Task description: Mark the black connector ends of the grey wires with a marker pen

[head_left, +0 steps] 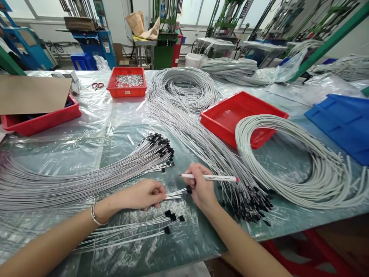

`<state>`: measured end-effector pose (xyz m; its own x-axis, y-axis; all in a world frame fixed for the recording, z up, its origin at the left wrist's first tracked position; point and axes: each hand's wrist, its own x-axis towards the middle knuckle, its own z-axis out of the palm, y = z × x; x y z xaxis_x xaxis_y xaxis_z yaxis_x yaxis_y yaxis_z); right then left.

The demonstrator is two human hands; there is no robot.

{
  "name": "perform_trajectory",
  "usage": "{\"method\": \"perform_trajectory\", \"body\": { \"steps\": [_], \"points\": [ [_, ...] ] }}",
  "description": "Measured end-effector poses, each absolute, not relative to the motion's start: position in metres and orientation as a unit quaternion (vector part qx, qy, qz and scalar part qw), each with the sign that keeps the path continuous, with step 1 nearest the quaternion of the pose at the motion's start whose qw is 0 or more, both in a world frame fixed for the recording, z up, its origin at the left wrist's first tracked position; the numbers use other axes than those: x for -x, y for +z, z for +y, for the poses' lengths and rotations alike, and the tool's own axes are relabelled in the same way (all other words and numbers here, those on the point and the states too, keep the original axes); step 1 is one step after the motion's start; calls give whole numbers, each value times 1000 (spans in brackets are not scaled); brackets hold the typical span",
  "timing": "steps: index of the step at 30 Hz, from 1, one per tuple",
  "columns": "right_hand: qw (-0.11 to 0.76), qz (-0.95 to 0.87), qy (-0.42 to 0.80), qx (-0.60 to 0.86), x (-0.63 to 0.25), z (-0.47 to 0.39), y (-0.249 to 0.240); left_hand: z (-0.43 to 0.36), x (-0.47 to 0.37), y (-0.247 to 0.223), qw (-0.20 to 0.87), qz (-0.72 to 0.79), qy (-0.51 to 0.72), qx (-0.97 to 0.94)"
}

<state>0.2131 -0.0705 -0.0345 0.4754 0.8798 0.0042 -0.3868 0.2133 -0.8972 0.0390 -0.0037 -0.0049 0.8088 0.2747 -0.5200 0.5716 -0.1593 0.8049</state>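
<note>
Between the thumb and fingers of my left hand (147, 193) are a few thin white cables (174, 195), pinched a little behind their black connector (188, 189). My right hand (200, 188) is at that connector and grips a white marker pen (215, 177) with red ends, its tip pointing left. Whether the right fingers also pinch the connector is partly hidden. Nearer me lie several loose cables with black connectors (173, 217). Left of centre stretches a thick bundle of grey cables (109, 181), its black connector ends (161, 146) gathered just beyond my hands.
Another long cable bundle (198, 138) runs to my right, from a large coil (184, 86). A grey coil (282, 196) overlaps a red tray (221, 119). Farther off are a red bin of small metal parts (127, 90), scissors (97, 85), a cardboard-covered red bin (43, 121) and a blue tray (343, 123).
</note>
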Motion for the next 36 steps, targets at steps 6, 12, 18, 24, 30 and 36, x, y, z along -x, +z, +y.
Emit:
{"method": "perform_trajectory", "body": {
  "steps": [6,12,18,24,30,36],
  "points": [
    [736,-266,432,449,-209,-70,-34,-6,-54,-15,582,269,-68,-765],
    [764,-264,374,455,-227,-75,-32,10,-42,-21,605,317,-52,-729],
    [630,-410,391,532,-218,-84,-36,18,-33,-23,655,302,-71,-689],
    [538,-489,332,601,-206,-83,-32,13,-32,-28,511,326,-36,-795],
    [464,-522,303,649,-200,-81,-45,13,-36,-26,476,315,-48,-820],
    [449,-535,273,662,-201,-84,-49,13,-37,-24,476,324,-55,-815]
  ]
}}
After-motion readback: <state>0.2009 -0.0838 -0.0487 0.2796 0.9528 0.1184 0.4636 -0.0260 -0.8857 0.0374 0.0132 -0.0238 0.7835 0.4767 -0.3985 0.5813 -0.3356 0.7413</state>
